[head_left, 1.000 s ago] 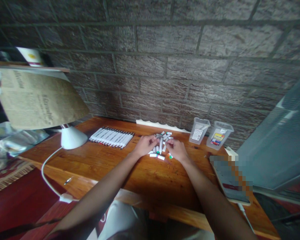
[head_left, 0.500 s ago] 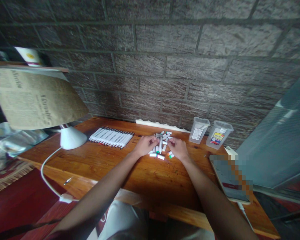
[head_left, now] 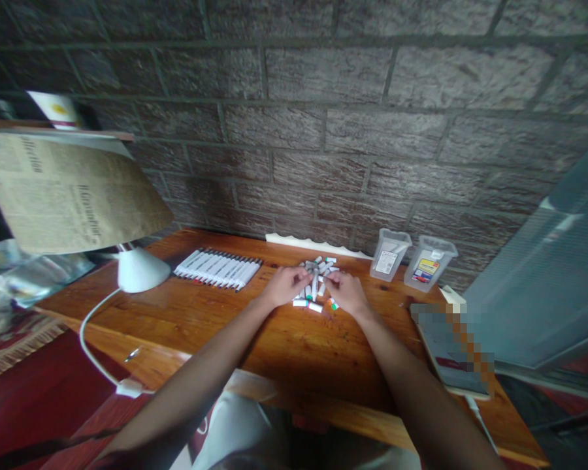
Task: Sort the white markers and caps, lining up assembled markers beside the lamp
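A loose pile of white markers (head_left: 318,271) with coloured caps lies on the wooden desk (head_left: 215,320) near the brick wall. My left hand (head_left: 284,285) and my right hand (head_left: 347,292) are both curled over the pile's near side. Between them stands one white marker (head_left: 314,285), which the fingertips of both hands appear to pinch. A few short marker pieces lie just in front of my hands. To the left, a neat row of markers (head_left: 219,268) lies side by side.
Two clear plastic boxes (head_left: 390,254) (head_left: 430,263) stand at the back right. A white lamp base (head_left: 138,268) with a paper shade (head_left: 73,192) and a cord sits at the left. A book (head_left: 451,352) lies on the desk's right end.
My hands have stayed at the pile, with the right hand drawing slightly closer to the left around the marker between them.
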{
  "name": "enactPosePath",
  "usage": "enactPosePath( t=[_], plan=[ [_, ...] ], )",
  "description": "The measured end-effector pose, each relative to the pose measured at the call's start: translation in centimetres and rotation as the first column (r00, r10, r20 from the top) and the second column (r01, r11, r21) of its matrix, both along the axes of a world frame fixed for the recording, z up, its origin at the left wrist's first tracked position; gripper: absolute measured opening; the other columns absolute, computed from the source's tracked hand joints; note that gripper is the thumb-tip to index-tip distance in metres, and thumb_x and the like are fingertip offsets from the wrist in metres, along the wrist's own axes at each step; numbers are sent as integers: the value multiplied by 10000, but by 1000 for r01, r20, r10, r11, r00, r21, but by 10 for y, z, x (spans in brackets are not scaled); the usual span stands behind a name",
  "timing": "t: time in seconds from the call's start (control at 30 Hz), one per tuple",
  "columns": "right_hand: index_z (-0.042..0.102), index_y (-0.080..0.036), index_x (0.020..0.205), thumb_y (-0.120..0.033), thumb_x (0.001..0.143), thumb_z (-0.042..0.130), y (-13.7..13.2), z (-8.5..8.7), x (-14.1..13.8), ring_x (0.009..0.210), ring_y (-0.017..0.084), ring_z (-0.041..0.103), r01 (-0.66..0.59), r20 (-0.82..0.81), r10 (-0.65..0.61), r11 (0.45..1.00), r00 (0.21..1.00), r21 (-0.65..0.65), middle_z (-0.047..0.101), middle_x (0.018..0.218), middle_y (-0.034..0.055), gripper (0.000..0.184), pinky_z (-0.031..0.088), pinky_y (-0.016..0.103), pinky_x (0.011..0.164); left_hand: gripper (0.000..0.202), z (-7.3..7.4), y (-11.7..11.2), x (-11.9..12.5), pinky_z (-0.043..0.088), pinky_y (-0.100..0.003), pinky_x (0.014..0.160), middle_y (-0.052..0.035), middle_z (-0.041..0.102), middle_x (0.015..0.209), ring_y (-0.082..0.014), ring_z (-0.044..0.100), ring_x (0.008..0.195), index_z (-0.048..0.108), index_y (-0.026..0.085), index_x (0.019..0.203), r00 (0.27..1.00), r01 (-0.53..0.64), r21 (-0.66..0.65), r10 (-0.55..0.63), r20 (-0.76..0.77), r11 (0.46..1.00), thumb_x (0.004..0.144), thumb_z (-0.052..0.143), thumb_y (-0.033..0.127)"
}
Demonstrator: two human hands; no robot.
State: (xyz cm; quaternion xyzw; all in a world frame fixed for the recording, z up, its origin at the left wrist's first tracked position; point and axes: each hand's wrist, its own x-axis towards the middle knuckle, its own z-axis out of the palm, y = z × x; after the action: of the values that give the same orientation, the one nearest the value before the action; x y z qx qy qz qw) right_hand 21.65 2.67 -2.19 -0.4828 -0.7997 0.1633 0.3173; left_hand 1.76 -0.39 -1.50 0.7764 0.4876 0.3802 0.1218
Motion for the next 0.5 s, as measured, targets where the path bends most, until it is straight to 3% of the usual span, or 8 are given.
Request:
enactPosePath(
  t=[0.2,0.5],
  plan=[
    [693,-239,788,-345,870,527,-5,2,-2,711,144,651,-6,22,6,1000,1000,2,730,785,-6,214,431,218,647,340,-1,0,0,382,-189,603,9,623,642,-99,540,617,625,154,669,1000,6,-9,-6,-17,1000,883,509,391],
    [697,-210,788,-318,864,530,-7,-2,-6,680,132,632,-124,-15,124,992,992,5,724,762,7,213,423,208,631,288,-6,1,0,396,-195,619,2,649,677,-104,563,625,653,161,726,995,70,-45,-73,-68,997,881,513,360]
  ],
)
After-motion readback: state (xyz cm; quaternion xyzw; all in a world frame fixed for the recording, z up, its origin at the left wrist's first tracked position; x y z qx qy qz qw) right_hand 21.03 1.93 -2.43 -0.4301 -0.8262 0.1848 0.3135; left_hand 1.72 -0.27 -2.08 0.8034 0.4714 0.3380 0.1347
